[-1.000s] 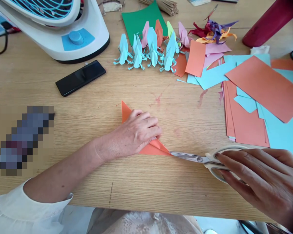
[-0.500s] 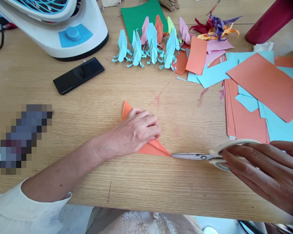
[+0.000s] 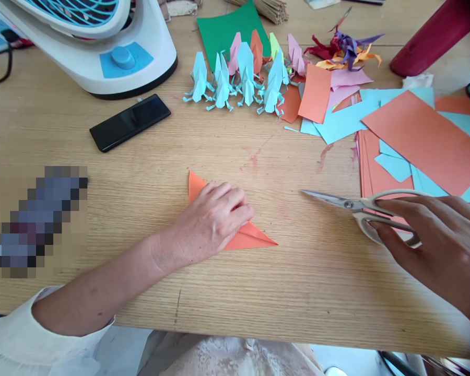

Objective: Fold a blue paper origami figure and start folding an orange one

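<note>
My left hand (image 3: 219, 216) rests on a folded piece of orange paper (image 3: 253, 238), its curled fingers gripping the paper against the table. One corner sticks out beyond the hand at upper left, and a narrow point reaches out to the right; the middle is hidden under my palm. Over at the right, my right hand (image 3: 434, 235) holds a pair of scissors (image 3: 348, 204) by the cream handles. Their blades look closed and point left, apart from the orange paper.
Several folded blue paper figures (image 3: 246, 75) stand at the back, near a green sheet (image 3: 223, 36). Orange and blue sheets (image 3: 423, 141) pile up at right, below a red cylinder (image 3: 426, 44). A black phone (image 3: 131, 122) lies before a white fan (image 3: 141, 62).
The scissors have moved away from the paper's right tip, up and to the right, with my right hand. My left hand and the orange paper have shifted slightly.
</note>
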`<action>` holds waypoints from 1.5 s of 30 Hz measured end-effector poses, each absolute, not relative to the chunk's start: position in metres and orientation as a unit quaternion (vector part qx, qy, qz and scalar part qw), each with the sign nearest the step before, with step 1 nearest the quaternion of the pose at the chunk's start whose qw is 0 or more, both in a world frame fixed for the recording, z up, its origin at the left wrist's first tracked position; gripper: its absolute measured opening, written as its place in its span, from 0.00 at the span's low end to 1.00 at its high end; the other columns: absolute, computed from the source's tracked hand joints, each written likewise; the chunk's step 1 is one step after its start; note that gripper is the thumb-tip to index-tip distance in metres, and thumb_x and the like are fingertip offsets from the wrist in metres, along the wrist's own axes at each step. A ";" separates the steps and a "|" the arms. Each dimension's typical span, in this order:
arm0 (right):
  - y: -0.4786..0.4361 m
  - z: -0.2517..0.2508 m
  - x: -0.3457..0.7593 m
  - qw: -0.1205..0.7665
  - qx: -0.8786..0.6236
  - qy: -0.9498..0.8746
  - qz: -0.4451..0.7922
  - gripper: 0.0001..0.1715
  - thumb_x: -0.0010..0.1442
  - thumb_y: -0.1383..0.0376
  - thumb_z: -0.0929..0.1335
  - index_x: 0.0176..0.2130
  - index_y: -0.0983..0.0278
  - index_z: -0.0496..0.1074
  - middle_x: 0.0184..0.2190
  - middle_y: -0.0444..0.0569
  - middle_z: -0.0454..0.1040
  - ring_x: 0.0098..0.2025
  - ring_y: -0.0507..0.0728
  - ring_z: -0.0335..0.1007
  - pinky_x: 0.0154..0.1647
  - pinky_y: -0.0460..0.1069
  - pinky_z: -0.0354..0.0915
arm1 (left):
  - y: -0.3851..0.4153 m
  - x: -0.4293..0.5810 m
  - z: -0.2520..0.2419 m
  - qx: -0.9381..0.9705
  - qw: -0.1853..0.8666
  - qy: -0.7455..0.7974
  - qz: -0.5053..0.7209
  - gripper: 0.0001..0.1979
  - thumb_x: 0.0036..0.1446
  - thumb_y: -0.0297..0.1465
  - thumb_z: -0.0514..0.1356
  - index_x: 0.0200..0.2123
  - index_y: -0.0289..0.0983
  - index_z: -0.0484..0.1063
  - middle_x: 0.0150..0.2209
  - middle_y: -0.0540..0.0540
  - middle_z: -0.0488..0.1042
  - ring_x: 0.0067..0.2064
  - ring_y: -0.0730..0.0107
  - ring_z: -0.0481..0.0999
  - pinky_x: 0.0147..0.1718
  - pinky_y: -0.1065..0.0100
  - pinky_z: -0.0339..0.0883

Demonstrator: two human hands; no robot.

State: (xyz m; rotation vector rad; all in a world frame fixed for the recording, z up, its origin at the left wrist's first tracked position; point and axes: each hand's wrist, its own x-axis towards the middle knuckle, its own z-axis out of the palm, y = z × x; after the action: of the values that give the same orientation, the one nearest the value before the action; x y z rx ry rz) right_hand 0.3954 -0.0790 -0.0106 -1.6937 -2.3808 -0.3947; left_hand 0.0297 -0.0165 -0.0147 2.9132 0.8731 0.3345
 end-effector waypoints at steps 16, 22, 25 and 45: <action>-0.137 -0.028 0.244 0.142 -0.468 -0.868 0.082 0.32 0.66 0.71 0.61 0.68 0.65 0.57 0.42 0.55 0.73 0.39 0.61 0.67 0.39 0.57 0.65 | -0.035 0.030 -0.018 0.942 0.002 0.318 0.112 0.09 0.64 0.22 0.51 0.36 0.36 0.70 0.37 0.43 0.71 0.37 0.64 0.67 0.39 0.61 0.66; -0.133 -0.028 0.245 0.150 -0.471 -0.867 0.062 0.36 0.67 0.68 0.64 0.70 0.69 0.51 0.40 0.56 0.72 0.37 0.61 0.66 0.35 0.57 0.67 | -0.036 0.028 -0.020 0.939 0.047 0.316 0.126 0.09 0.65 0.22 0.51 0.37 0.34 0.71 0.37 0.43 0.71 0.39 0.64 0.68 0.42 0.60 0.68; -0.132 -0.027 0.243 0.171 -0.477 -0.860 0.065 0.35 0.67 0.69 0.64 0.70 0.68 0.52 0.39 0.55 0.73 0.36 0.61 0.67 0.34 0.57 0.67 | -0.036 0.028 -0.022 0.939 0.058 0.305 0.147 0.09 0.65 0.21 0.51 0.38 0.33 0.71 0.38 0.42 0.71 0.40 0.64 0.69 0.43 0.59 0.69; -0.134 -0.027 0.244 0.183 -0.486 -0.852 0.070 0.30 0.67 0.68 0.65 0.66 0.66 0.60 0.37 0.54 0.73 0.34 0.60 0.66 0.33 0.56 0.66 | -0.041 0.016 -0.020 0.967 0.013 0.172 0.186 0.15 0.66 0.24 0.56 0.54 0.33 0.72 0.52 0.41 0.77 0.48 0.61 0.75 0.46 0.58 0.74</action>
State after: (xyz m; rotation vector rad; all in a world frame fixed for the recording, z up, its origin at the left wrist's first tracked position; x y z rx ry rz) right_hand 0.2440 -0.1343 -0.0270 -1.3714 -2.4018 0.1964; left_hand 0.0156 -0.0406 -0.0201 3.0132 0.5373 0.5810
